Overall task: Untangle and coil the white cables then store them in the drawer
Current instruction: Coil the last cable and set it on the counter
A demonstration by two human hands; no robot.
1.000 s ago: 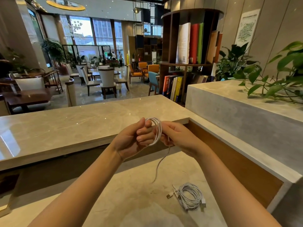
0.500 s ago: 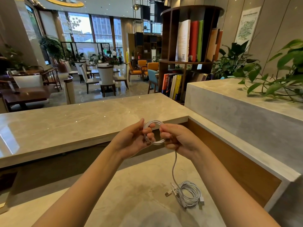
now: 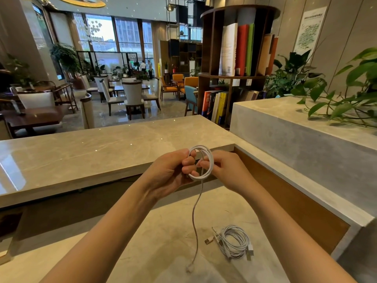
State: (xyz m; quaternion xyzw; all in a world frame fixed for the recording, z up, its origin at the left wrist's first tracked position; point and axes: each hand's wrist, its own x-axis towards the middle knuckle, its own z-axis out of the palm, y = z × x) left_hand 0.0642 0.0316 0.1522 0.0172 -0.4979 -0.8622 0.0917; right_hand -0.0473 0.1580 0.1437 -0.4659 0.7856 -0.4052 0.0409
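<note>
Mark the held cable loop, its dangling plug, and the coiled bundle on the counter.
cable loop (image 3: 199, 178), head view, lower arc.
dangling plug (image 3: 188, 268), head view, connector tip.
coiled bundle (image 3: 244, 240), head view, right-side strands.

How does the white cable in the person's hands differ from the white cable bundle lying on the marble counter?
The white cable held in the left hand and right hand is partly coiled: few loops, a long tail hanging down. The white cable bundle is fully wound, many loops. The held cable is raised; the bundle lies flat on the beige marble counter, untouched. Both are thin and white.
</note>
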